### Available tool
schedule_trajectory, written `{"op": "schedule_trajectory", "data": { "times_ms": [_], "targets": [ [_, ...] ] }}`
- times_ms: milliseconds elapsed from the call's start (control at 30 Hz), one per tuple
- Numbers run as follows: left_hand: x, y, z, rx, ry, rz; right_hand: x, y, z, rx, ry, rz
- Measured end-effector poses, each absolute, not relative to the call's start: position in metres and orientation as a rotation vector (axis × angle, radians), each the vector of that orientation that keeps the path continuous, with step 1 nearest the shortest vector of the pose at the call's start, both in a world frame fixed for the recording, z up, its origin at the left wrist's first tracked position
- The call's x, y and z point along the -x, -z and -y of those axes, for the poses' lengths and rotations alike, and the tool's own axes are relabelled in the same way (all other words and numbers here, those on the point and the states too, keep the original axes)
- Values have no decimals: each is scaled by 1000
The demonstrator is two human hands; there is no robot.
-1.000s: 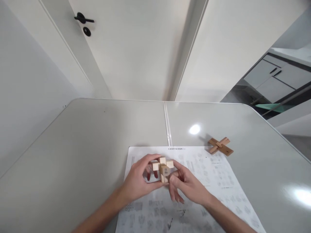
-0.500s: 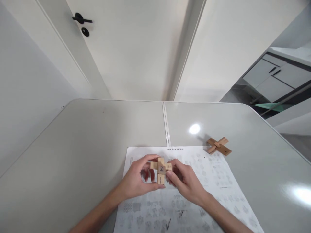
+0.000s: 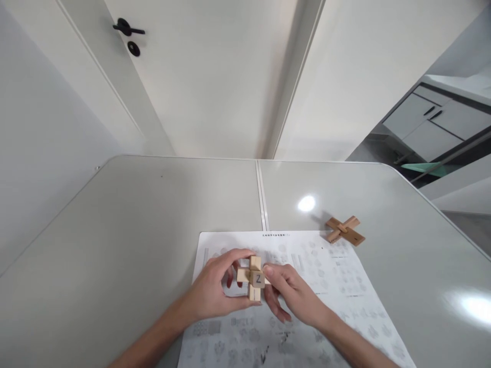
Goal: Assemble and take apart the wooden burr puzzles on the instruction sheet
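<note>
Left hand (image 3: 214,287) and right hand (image 3: 294,293) grip the wooden puzzle (image 3: 254,278) (likely light, stiff; hold block ends) near the sheet's (image 3: 330,291) far edge.

Left grip (image 3: 213,286) curved in a C, thumb (image 3: 245,303) below, index finger (image 3: 233,254) above. Right grip (image 3: 293,289) closed, thumb extended inward, lower fingers (image 3: 282,313) bent. Forearms (image 3: 169,322) converge.

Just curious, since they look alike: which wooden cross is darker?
The brown cross at the far right corner of the paper; the pale cross, held between the left hand and right hand, is lighter, yellowish wood.
</note>
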State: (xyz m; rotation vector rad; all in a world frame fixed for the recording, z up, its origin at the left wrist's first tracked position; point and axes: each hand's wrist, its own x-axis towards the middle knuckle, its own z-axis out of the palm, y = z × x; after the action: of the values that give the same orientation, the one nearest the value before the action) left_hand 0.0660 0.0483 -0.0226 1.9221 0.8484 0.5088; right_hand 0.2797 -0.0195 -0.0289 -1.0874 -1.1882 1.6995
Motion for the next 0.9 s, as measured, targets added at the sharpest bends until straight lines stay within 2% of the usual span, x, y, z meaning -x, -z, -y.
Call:
{"op": "schedule_trajectory", "data": {
  "times_ms": [200,400,567,800,900],
  "targets": [
    [-64,21,-50,-1895,-481,-851,-277,25,19,965,-1925,945],
    [-68,18,-61,-1697,-560,-932,-282,35,5,865,-2026,442],
    [-71,18,-66,-1631,-601,-1052,-285,45,0,853,-1791,174],
    [-73,13,-67,-1641,-556,-1121,-288,37,-4,946,-1367,203],
    [-73,12,-67,-1665,-559,-1135,-288,31,-4,960,-1367,266]
  ]
}}
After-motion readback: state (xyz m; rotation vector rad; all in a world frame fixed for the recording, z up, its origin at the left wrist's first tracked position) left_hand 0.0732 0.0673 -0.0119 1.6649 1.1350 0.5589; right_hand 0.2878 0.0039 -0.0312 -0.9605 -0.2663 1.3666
